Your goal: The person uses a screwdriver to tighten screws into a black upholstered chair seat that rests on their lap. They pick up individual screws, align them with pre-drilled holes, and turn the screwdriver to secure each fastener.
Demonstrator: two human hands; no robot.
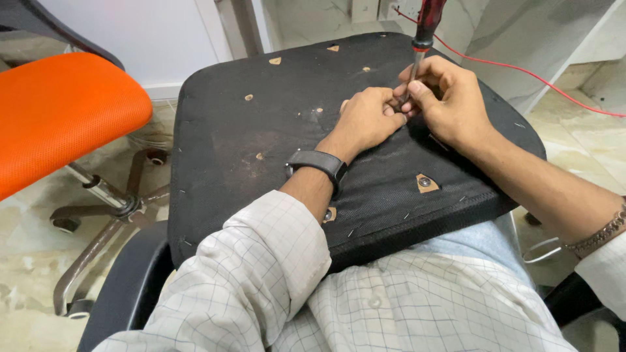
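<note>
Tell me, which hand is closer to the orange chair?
The left hand. It rests on the black seat cushion, on the side toward the orange chair. The right hand pinches the screwdriver shaft farther away.

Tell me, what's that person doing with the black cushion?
A person has a black seat pad upside down on their lap. The right hand pinches a screwdriver by its shaft, tip down on the pad. The left hand rests beside the tip. An orange chair stands to the left.

Screwdriver (424, 32) handle cut off above; tip hidden by fingers (417, 88).
</note>
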